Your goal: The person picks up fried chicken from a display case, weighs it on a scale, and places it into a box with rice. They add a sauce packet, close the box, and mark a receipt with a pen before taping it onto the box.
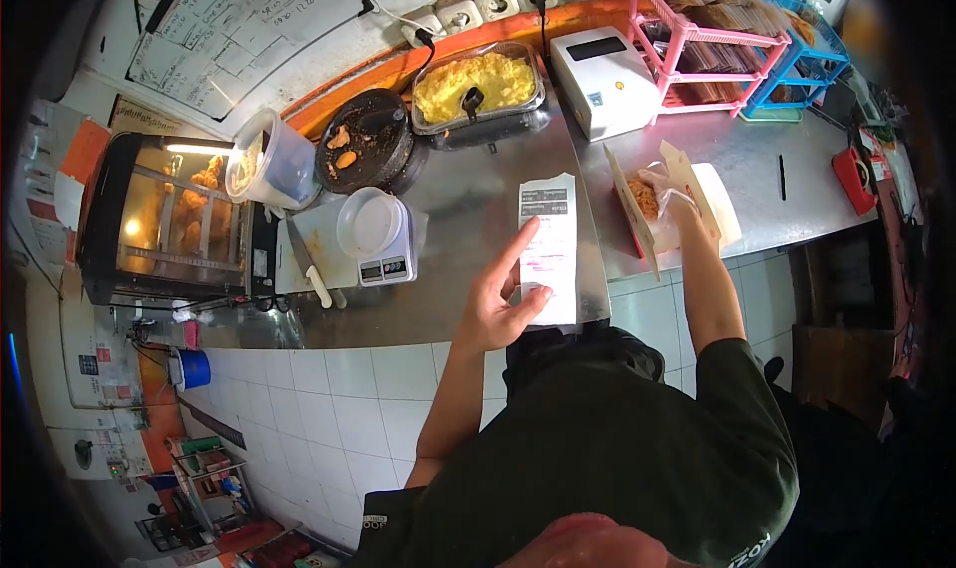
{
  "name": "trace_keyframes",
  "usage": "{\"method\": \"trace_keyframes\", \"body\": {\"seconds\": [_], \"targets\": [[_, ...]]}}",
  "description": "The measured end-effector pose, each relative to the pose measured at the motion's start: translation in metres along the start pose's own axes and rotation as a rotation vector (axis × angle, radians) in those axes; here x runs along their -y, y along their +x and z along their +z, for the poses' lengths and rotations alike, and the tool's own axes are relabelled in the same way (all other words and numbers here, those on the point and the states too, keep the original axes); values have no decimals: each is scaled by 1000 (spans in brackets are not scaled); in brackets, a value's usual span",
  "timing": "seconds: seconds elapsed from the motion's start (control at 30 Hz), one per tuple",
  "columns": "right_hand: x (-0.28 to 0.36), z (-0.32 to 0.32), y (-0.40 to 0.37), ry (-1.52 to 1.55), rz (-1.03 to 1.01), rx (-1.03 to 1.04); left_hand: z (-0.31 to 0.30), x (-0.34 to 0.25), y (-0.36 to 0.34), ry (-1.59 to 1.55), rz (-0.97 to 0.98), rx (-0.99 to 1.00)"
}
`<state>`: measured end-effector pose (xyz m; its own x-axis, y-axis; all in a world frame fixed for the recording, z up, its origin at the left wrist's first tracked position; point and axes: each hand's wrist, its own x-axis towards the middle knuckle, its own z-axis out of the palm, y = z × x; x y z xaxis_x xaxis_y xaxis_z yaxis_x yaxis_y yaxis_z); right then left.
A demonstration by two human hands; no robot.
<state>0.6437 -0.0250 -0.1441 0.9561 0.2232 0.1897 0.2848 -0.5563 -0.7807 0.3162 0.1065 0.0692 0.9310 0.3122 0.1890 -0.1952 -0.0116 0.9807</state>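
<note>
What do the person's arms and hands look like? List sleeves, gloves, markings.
Dark short-sleeved shirt with small white lettering; forearms uncovered. Left hand ungloved, no ring or watch visible. Right hand seems wrapped in thin clear plastic, hard to tell.

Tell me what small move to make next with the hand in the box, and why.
Probably draw the gloved right hand out of the open box: food already lies inside and the flaps stand up, while the left hand rests on the receipt, index finger on its print.
</note>
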Motion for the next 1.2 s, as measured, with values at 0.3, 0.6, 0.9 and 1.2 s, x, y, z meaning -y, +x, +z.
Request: {"method": "trace_keyframes", "body": {"seconds": [0.3, 0.6, 0.9, 1.2], "targets": [[35, -78, 4, 1151, 641, 501, 10, -5, 10, -21, 26, -4], [40, -176, 31, 1817, 463, 188, 21, 0, 23, -31, 15, 26], [-73, -126, 64, 327, 469, 401, 30, -4, 26, 6, 19, 26], [-79, -95, 62, -339, -203, 521, 38, -13, 30, 48, 38, -20]]}}
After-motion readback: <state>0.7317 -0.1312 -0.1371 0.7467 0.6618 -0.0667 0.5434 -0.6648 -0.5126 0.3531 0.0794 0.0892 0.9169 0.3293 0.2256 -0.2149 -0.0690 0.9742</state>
